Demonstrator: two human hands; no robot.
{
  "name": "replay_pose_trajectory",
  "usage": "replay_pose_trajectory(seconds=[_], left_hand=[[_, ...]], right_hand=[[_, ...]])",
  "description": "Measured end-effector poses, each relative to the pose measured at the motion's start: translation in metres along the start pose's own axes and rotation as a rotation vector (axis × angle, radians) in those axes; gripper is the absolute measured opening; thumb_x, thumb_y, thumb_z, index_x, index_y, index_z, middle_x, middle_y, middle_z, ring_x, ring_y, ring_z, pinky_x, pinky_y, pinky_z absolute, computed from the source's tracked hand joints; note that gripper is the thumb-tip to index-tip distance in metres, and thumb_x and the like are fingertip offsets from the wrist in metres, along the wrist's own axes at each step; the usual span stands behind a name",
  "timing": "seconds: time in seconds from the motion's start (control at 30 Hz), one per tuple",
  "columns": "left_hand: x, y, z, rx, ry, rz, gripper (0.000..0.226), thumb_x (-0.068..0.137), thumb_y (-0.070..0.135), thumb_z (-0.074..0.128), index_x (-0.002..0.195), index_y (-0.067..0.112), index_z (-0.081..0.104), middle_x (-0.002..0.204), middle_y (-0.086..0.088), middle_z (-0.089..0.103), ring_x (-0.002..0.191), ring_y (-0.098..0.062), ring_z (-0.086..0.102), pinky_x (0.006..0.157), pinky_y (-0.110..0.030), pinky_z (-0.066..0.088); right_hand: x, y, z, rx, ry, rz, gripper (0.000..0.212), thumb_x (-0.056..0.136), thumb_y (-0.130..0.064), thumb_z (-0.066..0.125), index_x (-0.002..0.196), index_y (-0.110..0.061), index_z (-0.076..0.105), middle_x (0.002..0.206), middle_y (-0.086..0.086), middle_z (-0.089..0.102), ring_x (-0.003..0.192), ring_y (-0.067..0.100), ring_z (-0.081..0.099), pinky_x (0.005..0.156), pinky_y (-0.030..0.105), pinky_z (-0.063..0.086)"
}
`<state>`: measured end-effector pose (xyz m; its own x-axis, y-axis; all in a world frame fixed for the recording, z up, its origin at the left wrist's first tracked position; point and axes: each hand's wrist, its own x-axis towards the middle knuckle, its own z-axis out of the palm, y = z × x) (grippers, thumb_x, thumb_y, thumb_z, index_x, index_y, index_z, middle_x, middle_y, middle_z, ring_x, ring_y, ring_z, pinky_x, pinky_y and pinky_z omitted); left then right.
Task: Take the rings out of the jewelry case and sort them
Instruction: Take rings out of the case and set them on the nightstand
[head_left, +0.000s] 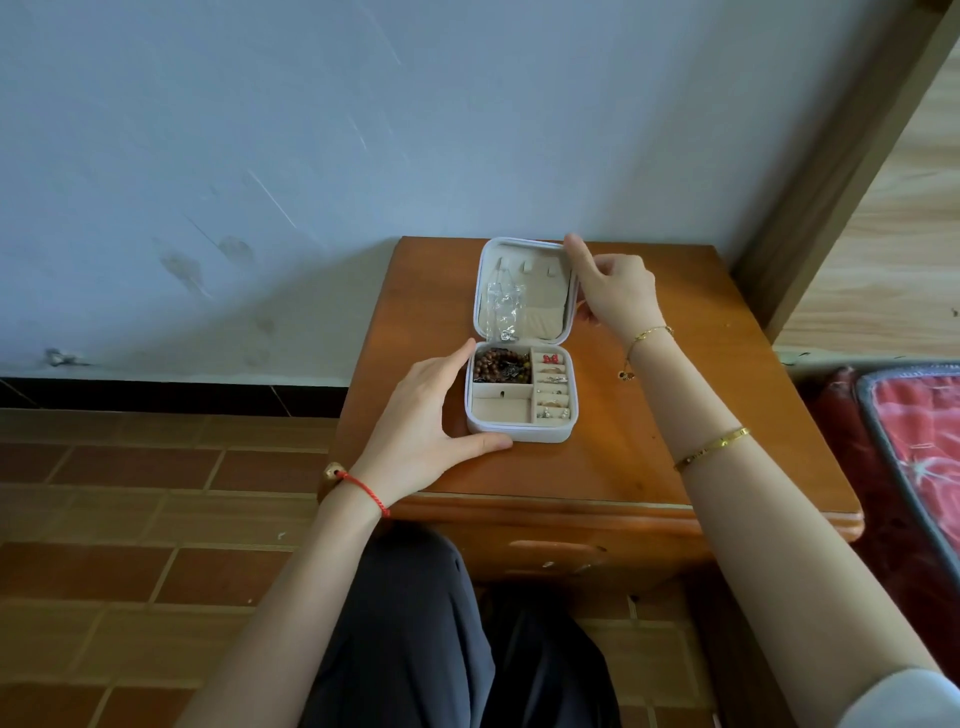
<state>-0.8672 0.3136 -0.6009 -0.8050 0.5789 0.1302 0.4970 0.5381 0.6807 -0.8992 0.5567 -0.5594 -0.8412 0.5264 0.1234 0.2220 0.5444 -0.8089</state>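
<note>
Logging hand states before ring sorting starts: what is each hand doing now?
Left hand: open, bracing the jewelry case base.
Right hand: fingers gripping the open lid edge.

Pale blue-grey wall, marked with diagonal scratches and several dark smudges low on its left part; soft, even light falls across it, with a shaded wedge toward its lower edge. A dark baseboard strip runs along its foot. The floor is laid with reddish-brown rectangular tiles separated by lighter grout lines. A glossy orange-brown wooden nightstand stands against the wall, its top catching a faint sheen; a recessed drawer pull shows on its front. At upper right, a dark wooden post slants beside a light wood-grain panel. A red patterned mattress with grey edging lies at right.
</note>
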Motion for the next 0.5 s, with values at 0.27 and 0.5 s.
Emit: replay_pose_trajectory(seconds=[0.27, 0.5], left_hand=[[-0.001, 0.002, 0.001, -0.003, 0.013, 0.002, 0.108, 0.068, 0.049, 0.080, 0.154, 0.027, 0.018, 0.148, 0.011, 0.040, 0.138, -0.007, 0.030, 0.113, -0.032, 0.028], [0.001, 0.002, 0.000, -0.072, -0.015, 0.006, 0.114, 0.067, 0.050, 0.081, 0.153, 0.040, 0.007, 0.152, 0.017, 0.030, 0.140, -0.004, 0.024, 0.112, -0.030, 0.024]], right_hand=[[-0.026, 0.005, -0.016, 0.028, 0.062, -0.128, 0.056, 0.092, -0.059, 0.045, 0.088, -0.009, 0.069, 0.076, 0.003, 0.073, 0.066, 0.012, 0.068, 0.072, 0.025, 0.054], [-0.049, 0.022, -0.029, 0.064, 0.186, -0.167, 0.028, 0.086, -0.040, 0.066, 0.086, -0.012, 0.067, 0.081, -0.001, 0.071, 0.077, 0.014, 0.066, 0.072, 0.027, 0.054]])
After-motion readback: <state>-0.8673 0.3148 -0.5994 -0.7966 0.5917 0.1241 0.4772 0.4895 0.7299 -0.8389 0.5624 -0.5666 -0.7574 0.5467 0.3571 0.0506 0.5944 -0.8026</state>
